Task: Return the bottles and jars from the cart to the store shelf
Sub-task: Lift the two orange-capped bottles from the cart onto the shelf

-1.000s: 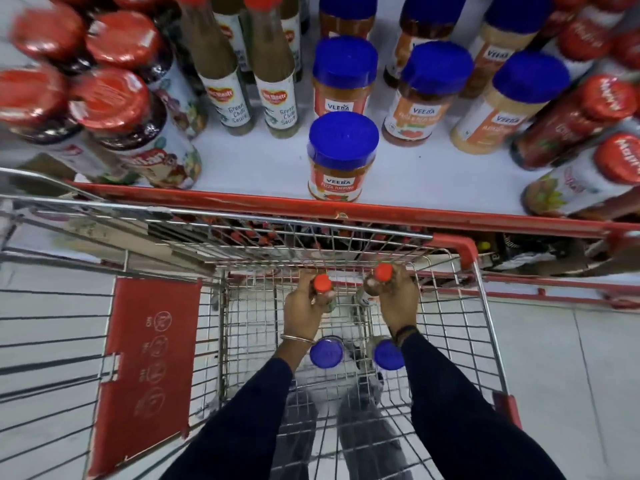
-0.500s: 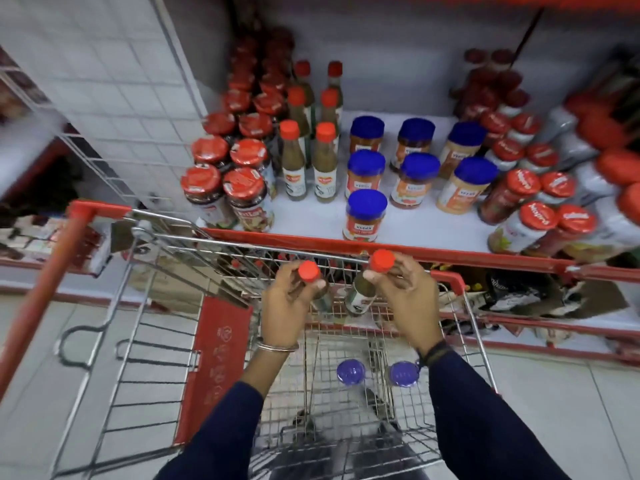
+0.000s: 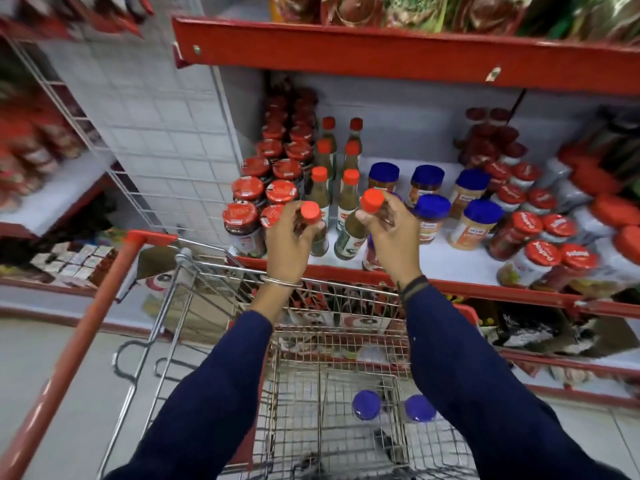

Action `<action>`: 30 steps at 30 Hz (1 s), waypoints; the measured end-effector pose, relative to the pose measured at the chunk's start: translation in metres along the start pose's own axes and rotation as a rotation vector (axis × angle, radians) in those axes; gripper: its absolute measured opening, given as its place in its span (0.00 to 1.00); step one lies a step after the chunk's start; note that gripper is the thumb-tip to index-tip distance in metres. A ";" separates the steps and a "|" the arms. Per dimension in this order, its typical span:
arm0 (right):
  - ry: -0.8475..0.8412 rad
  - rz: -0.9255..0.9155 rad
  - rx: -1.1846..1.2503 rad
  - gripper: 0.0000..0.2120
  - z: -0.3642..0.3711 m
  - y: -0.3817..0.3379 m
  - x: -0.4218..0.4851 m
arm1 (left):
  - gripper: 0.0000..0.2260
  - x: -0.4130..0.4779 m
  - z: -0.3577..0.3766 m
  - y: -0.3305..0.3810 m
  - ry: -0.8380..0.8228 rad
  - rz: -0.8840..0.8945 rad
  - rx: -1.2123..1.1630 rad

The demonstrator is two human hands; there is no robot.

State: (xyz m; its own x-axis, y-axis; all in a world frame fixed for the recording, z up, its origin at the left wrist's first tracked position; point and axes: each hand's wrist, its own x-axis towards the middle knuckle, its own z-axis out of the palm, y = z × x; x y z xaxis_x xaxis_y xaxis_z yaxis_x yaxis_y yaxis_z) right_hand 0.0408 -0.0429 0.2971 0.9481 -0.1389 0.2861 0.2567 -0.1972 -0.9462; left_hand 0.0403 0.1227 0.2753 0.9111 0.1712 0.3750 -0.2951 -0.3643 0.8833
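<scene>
My left hand (image 3: pixel 289 242) grips the neck of a green sauce bottle with an orange cap (image 3: pixel 310 211), held over the front edge of the store shelf (image 3: pixel 460 268). My right hand (image 3: pixel 394 233) grips a second green sauce bottle (image 3: pixel 349 237) by its neck, orange cap up, beside the first. Matching green sauce bottles (image 3: pixel 348 195) stand in two rows on the shelf just behind. Two blue-lidded jars (image 3: pixel 366 405) (image 3: pixel 418 408) remain on the floor of the wire cart (image 3: pixel 207 292) below my arms.
Red-lidded dark jars (image 3: pixel 247 194) fill the shelf's left, blue-lidded jars (image 3: pixel 483 220) the middle, red-lidded tilted jars (image 3: pixel 542 258) the right. A red upper shelf (image 3: pixel 381 53) overhangs. The cart's red handle (image 3: pixel 72 344) runs at lower left. A white wire grid panel (image 3: pixel 145 140) stands left.
Both hands lifted the two orange-capped bottles up out of the cart to the shelf's front edge. My view rose from the cart to the shelves.
</scene>
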 end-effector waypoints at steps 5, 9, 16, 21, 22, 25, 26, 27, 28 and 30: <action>-0.060 0.053 -0.056 0.16 0.013 0.023 0.015 | 0.13 0.015 0.012 -0.019 -0.090 -0.018 0.084; -0.090 0.097 -0.129 0.15 0.017 0.037 0.021 | 0.16 0.022 0.016 -0.029 -0.116 -0.039 0.158; -0.116 0.085 -0.236 0.17 0.023 0.050 0.022 | 0.19 0.028 0.017 -0.031 -0.123 -0.030 0.212; -0.123 0.072 -0.279 0.20 0.017 0.049 0.016 | 0.23 0.018 0.016 -0.027 -0.124 -0.019 0.167; -0.128 0.076 -0.290 0.22 0.014 0.049 0.012 | 0.22 0.013 0.016 -0.026 -0.111 -0.028 0.144; -0.067 0.058 -0.336 0.26 0.000 0.047 -0.011 | 0.19 -0.014 0.015 -0.022 -0.004 0.007 0.124; -0.041 0.031 -0.344 0.25 -0.006 0.046 -0.024 | 0.18 -0.028 0.016 -0.021 0.028 0.034 0.134; -0.030 0.005 -0.351 0.23 -0.012 0.048 -0.039 | 0.17 -0.043 0.019 -0.021 0.036 0.060 0.150; -0.040 -0.002 -0.358 0.22 -0.018 0.052 -0.055 | 0.16 -0.059 0.022 -0.022 0.015 0.079 0.176; -0.100 0.096 -0.363 0.22 -0.029 0.069 -0.090 | 0.16 -0.093 0.033 -0.030 -0.108 0.085 0.240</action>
State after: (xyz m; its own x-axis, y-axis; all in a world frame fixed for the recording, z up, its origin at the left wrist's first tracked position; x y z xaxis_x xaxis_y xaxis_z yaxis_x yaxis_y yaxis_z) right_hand -0.0321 -0.0723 0.2109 0.9828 -0.0819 0.1655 0.0993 -0.5210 -0.8478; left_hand -0.0258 0.0880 0.2049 0.9150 0.0369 0.4017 -0.3072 -0.5816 0.7532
